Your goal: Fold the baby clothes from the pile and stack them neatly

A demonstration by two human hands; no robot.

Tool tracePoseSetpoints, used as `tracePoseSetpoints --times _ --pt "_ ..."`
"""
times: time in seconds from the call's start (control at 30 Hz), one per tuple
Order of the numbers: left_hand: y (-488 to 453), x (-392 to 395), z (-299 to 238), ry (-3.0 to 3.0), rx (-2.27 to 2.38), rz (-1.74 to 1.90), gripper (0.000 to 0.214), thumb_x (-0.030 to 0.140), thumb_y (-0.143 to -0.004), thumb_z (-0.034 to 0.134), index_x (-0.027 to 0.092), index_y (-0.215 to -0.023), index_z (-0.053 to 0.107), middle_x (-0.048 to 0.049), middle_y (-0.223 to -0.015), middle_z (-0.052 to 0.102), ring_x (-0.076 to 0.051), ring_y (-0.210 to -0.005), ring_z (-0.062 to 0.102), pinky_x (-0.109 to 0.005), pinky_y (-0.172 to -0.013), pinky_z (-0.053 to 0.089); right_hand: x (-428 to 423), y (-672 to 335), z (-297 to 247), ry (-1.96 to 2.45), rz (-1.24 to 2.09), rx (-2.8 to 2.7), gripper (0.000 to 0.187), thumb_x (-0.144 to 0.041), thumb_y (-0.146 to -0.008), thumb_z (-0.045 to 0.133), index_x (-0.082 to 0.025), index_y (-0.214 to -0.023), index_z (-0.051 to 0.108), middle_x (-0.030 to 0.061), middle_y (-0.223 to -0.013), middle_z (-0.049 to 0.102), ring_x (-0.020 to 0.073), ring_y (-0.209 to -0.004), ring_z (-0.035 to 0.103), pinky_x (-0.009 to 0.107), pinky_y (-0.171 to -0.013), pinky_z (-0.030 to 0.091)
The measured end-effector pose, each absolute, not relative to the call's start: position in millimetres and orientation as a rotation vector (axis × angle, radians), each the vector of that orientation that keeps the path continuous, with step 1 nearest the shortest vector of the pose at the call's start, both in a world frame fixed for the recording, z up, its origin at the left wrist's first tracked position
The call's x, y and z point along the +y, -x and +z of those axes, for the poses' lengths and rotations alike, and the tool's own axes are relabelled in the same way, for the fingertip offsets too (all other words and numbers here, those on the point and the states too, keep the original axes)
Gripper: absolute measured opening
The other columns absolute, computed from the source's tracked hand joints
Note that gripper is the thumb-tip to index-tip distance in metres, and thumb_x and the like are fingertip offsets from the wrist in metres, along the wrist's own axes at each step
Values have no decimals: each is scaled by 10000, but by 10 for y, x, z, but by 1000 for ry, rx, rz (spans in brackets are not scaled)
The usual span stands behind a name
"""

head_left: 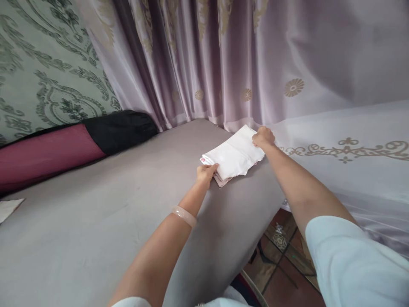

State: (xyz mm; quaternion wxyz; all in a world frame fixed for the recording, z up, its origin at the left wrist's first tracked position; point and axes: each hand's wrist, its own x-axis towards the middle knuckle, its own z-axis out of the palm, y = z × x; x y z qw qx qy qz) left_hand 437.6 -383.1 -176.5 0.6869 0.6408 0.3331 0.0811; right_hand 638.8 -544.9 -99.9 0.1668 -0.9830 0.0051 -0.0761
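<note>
A folded white cloth [234, 152] lies near the far right corner of the grey-covered bed, on top of another folded, pinkish-brown cloth [223, 182] that peeks out below its near edge. My left hand [206, 174] is closed on the near left corner of the white cloth, thumb on top and the other fingers partly hidden. At the far right end, my right hand [263, 137] grips the cloth's edge with curled fingers. A small pink mark shows at the white cloth's left corner.
The grey bed cover [105, 213] drops away at the right over a tiled floor [281, 273]. Along the left wall lies a long maroon and black bag [96, 138]. Pale purple curtains [204, 64] hang behind. Something flat and white [9, 208] lies at the left edge.
</note>
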Motion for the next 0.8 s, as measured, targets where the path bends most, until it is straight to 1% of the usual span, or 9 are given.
tracePoseSetpoints --times 0.07,0.13,0.17,0.27,0.33,0.47,0.53,0.67,0.8 --pt "-4360 -3814 -1816 -1618 785 213 235 323 -750 723 167 -644 583 -8 -570 558 -135 -558 557 -239 -517 429 -5434 -6375 -1072 2804 -221 20 301 -113 -830 556 -80 -1091 704 222 -1023 693 331 -1034 646 432 -853 513" --pt "-4334 -3812 -1833 -1850 807 330 207 328 -744 729 164 -811 622 -59 -765 651 -206 -776 646 -302 -682 510 -5414 -6350 -1127 2828 -243 14 333 -108 -853 509 -73 -1138 676 236 -1095 671 336 -1070 631 429 -872 498" --pt "-4317 -3820 -1830 -1978 774 418 266 334 -751 726 159 -922 624 -92 -897 670 -236 -903 651 -340 -779 521 -5404 -6332 -1151 2845 -268 0 356 -105 -866 479 -69 -1175 652 240 -1125 659 336 -1087 622 427 -884 488" --pt "-4258 -3888 -1811 -2353 451 633 465 355 -847 635 134 -1242 531 -177 -1297 567 -281 -1256 509 -425 -1049 419 -5379 -6258 -1243 2899 -339 -166 405 -153 -915 407 -86 -1279 571 225 -1187 633 326 -1145 581 425 -933 451" --pt "-4223 -3952 -1824 -2541 237 624 508 367 -917 532 134 -1362 462 -179 -1473 429 -297 -1406 346 -444 -1149 308 -5375 -6205 -1334 2929 -324 -354 430 -256 -947 388 -128 -1330 535 197 -1274 596 326 -1230 508 455 -1001 404" --pt "-4179 -4043 -1924 -2668 198 371 538 420 -984 349 179 -1464 389 -136 -1583 277 -308 -1479 182 -466 -1189 221 -5394 -6131 -1542 2950 -118 -476 504 -425 -972 320 -256 -1433 431 83 -1548 349 337 -1432 225 608 -1129 186" --pt "-4175 -4059 -1968 -2641 204 301 565 455 -988 304 204 -1493 349 -123 -1598 241 -303 -1486 157 -475 -1193 196 -5404 -6120 -1611 2934 -22 -429 520 -461 -971 295 -281 -1446 410 56 -1585 283 333 -1459 156 637 -1140 103" --pt "-4201 -4072 -1972 -2582 223 285 587 481 -982 296 226 -1510 315 -100 -1614 198 -289 -1496 109 -475 -1203 154 -5416 -6146 -1632 2907 -14 -399 545 -460 -979 225 -271 -1457 404 66 -1590 271 331 -1462 166 642 -1139 74" --pt "-4165 -4050 -1924 -2542 165 173 646 528 -982 240 183 -1527 260 -134 -1623 134 -297 -1497 78 -470 -1204 139 -5441 -6167 -1582 2911 -67 -441 554 -404 -978 190 -249 -1442 450 133 -1517 395 338 -1419 284 623 -1116 170"
